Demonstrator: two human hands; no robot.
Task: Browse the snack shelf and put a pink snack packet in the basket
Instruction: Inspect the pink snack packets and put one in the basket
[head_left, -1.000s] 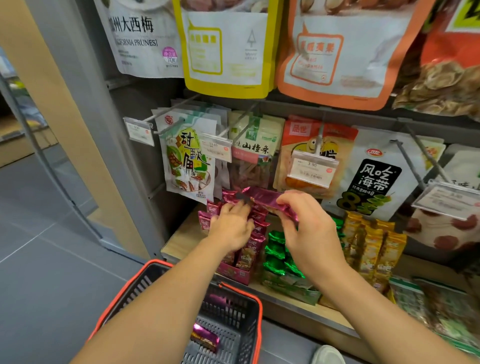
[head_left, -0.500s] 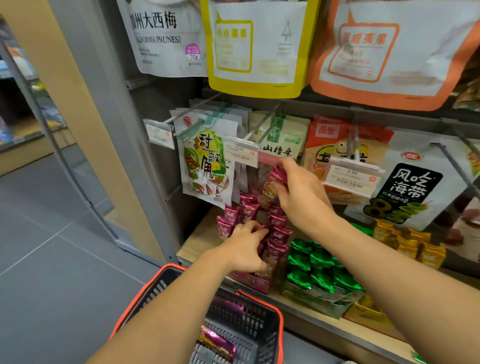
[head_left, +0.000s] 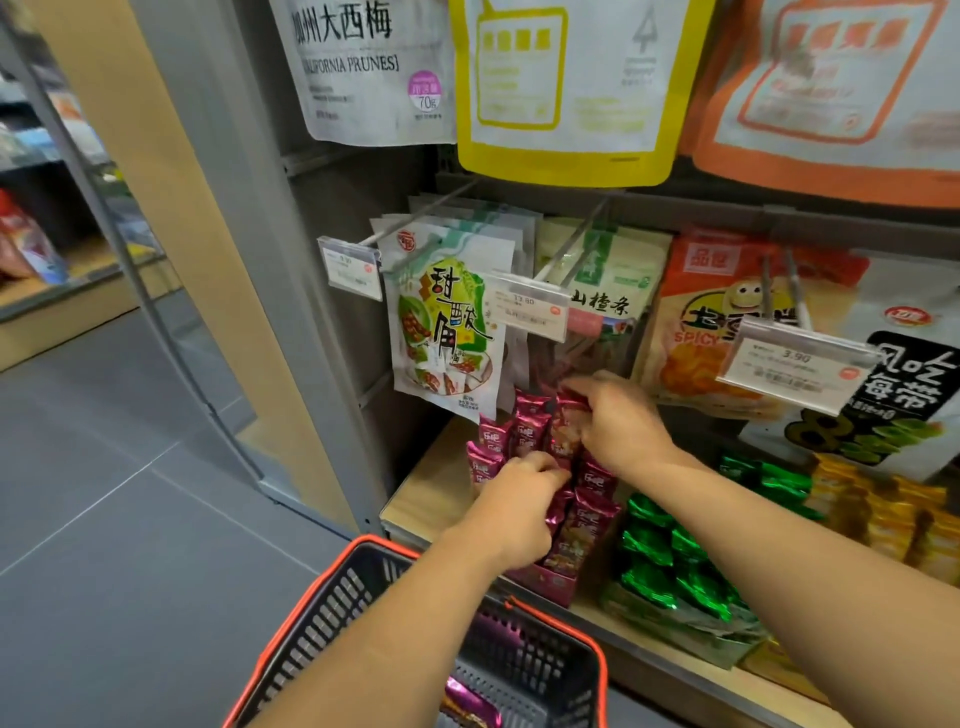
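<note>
right hand (head_left: 618, 423) pinched one pink packet (head_left: 568, 423) at the back of the pink row (head_left: 592, 512) on the shelf (head_left: 428, 488), left hand (head_left: 511, 501) curled into the row's front, couldn't tell if it held any; best lift that one straight up clear of its neighbours, then drop it in the basket (head_left: 560, 625) below

- Left hand (head_left: 519, 499) and left forearm (head_left: 415, 613): bare to the frame's lower edge.
- Right hand (head_left: 618, 426) and right forearm (head_left: 805, 561): bare to the frame's right edge.
</note>
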